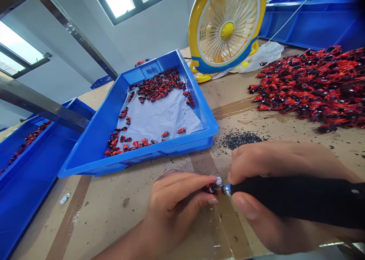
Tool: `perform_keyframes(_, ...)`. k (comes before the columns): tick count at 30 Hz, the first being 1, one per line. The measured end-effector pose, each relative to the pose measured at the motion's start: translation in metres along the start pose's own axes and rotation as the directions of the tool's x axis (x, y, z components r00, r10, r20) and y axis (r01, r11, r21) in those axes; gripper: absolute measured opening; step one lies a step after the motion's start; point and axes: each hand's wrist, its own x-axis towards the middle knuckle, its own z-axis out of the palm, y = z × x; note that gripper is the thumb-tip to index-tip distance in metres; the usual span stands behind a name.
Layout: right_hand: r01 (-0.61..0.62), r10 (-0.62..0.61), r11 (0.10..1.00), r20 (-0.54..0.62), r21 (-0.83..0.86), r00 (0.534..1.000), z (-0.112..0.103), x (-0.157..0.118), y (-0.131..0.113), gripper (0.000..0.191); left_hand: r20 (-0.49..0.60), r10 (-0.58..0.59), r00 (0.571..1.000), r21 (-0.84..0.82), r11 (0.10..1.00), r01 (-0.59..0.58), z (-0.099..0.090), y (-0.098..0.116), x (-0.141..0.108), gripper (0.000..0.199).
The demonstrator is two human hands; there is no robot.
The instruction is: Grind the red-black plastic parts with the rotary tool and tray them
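Observation:
Between thumb and fingers, my left hand (173, 199) pinches a small red-and-black part (210, 188); most of it is hidden by the fingers. My right hand (265, 165) is wrapped around a black handheld rotary tool (288, 197) with a silver and blue collar. The tool's tip points left and meets the part, or lies right at it; I cannot tell if they touch. Both hands are low over the cardboard-covered table (119, 210). Black shavings (242, 139) lie scattered just beyond my right hand.
A blue tray (159, 149) lined with white sheet holds many similar red-and-black parts. At right lies a large heap of red-and-black parts (310, 89). A yellow fan (227, 31) stands behind. More blue bins (313, 22) stand at back right and left. White bits (65, 198) lie at left.

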Motion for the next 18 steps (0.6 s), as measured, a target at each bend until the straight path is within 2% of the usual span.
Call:
perform_keyframes(3,-0.03,0.032,0.998,-0.046,0.052,0.998,0.004,-0.002,-0.001,0.015,-0.003,-0.005,1.0,0.006,1.0,0.005,0.001,0.001,0.0,0.013)
perform_keyframes(9,-0.027,0.034,0.996,0.083,-0.088,0.996,0.002,-0.007,0.009,0.02,0.015,-0.047,0.999,-0.039,0.998,0.048,0.0,-0.003,-0.003,0.013)
perform_keyframes(18,-0.023,0.03,0.996,0.078,-0.087,0.997,0.003,-0.004,0.011,0.016,0.012,-0.008,1.0,0.016,1.0,0.008,-0.001,-0.006,-0.004,0.015)
